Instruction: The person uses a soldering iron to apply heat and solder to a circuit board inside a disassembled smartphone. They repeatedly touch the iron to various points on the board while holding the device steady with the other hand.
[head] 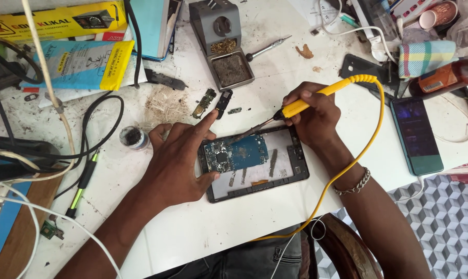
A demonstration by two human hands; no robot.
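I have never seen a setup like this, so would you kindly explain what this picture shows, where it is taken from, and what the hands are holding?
This is one view from a camera worn on a person's head, looking down at a cluttered white workbench. There is no machine; the two bare hands belong to that person. The right hand grips a yellow-handled soldering iron with a yellow cord, its tip resting on the blue circuit board inside an opened black phone frame. The left hand steadies that frame's edge. Nearby lie a grey soldering-iron stand, a small round glass jar, a dark green smartphone and a green-handled screwdriver.
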